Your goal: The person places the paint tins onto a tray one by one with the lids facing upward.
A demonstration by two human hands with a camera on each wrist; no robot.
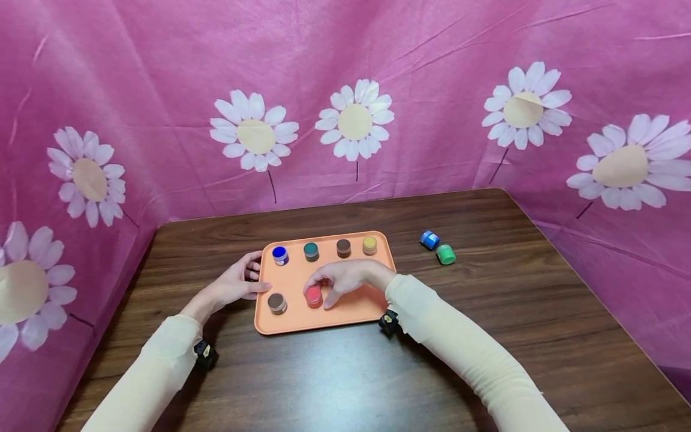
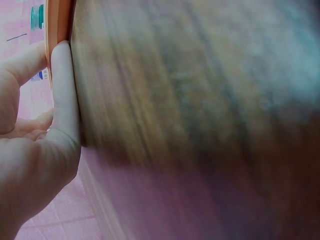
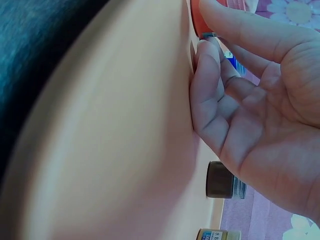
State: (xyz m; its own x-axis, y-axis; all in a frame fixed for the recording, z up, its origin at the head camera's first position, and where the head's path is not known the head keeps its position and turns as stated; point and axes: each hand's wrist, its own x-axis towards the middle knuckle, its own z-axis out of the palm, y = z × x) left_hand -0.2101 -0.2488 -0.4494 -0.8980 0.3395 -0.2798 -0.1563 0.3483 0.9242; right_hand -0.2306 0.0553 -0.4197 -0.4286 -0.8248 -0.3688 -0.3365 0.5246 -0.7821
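An orange tray [image 1: 335, 321] lies on the table with small paint jars on it. My left hand [image 1: 237, 282] pinches its left rim, the thumb reaching over the edge; in the left wrist view that rim [image 2: 59, 22] runs between thumb and fingers. With thumb and fingertips my right hand [image 1: 345, 281] holds a red paint jar [image 1: 314, 297] at the tray's front middle. A brown paint jar [image 1: 278, 303] stands to its left. Along the back stand blue [image 1: 279, 256], green [image 1: 311, 252], dark brown [image 1: 344, 248] and yellow [image 1: 369, 245] paint jars.
Right of the tray, a blue jar [image 1: 430, 240] and a green jar [image 1: 445, 254] lie tipped on the wooden table [image 1: 513, 300]. A pink cloth [image 1: 432, 120] with white flowers hangs around the table's back and sides.
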